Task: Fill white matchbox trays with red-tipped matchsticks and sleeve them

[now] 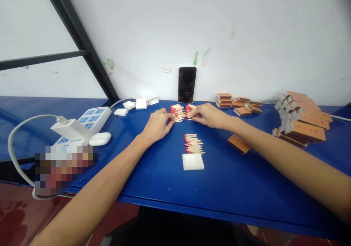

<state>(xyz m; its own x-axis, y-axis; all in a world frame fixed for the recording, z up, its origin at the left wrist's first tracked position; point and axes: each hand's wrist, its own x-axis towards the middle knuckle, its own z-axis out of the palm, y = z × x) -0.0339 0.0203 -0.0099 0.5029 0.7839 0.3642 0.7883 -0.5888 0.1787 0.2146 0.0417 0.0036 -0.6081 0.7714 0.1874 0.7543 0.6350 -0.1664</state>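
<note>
Two heaps of red-tipped matches lie side by side on the blue table: a left heap (177, 113) and a smaller right heap (189, 111). My left hand (159, 124) rests at the near left edge of the left heap, thumb and fingertips drawn together; what is between them is hidden. At the right heap, my right hand (207, 115) has its fingers closed at the matches' ends. Closer to me, a loose column of matches (192, 143) lies with heads to the left. Just below it sits a white matchbox tray (193, 161).
A phone (187, 85) leans on the wall behind the heaps. White trays (141, 103) lie back left. Orange matchboxes (241, 107) stand back right, with a larger stack (305, 123) beyond and one box (238, 144) under my right forearm. A power strip (91, 119) and white earbud case (100, 138) are left.
</note>
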